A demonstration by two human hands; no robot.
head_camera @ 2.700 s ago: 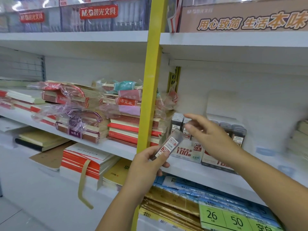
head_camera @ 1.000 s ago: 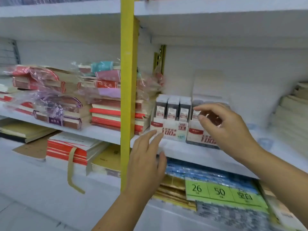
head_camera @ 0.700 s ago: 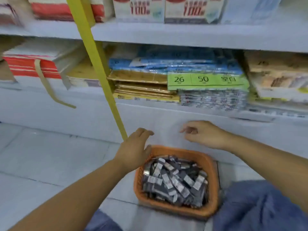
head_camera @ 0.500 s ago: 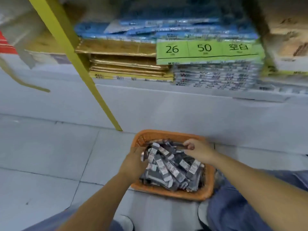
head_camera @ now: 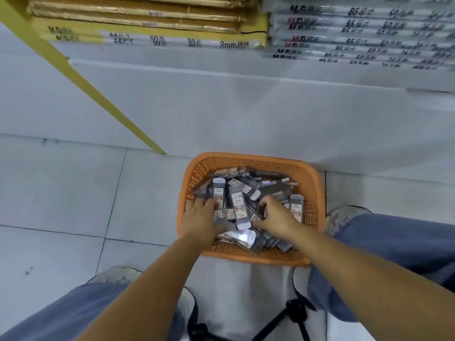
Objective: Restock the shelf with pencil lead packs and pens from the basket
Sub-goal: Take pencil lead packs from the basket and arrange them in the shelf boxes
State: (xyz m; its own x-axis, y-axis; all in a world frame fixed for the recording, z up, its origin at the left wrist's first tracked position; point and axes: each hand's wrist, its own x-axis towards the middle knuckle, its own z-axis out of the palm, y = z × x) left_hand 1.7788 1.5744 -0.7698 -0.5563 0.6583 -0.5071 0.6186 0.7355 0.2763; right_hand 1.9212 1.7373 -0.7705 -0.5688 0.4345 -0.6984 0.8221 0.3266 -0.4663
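Note:
An orange plastic basket [head_camera: 246,159] stands on the tiled floor between my knees, filled with several grey pencil lead packs [head_camera: 240,205] with white labels. A thin pen [head_camera: 274,181] lies near the basket's far side. My left hand [head_camera: 200,221] is in the left part of the pile, fingers curled down over packs and thumb along a grey one. My right hand [head_camera: 277,217] is in the middle-right part, fingers and thumb curled round packs there. The fingertips of both hands are partly buried.
The white shelf base [head_camera: 246,107] rises just behind the basket, with a yellow upright [head_camera: 98,94] slanting to the left. Gold-edged notebook stacks [head_camera: 147,16] and grey wrapped packs [head_camera: 357,33] fill the bottom shelf. A black tripod [head_camera: 290,316] stands by my feet.
My view dropped from the shelf to the basket on the floor. Both hands left the upper shelf, came down and are now deep in the pile of lead packs.

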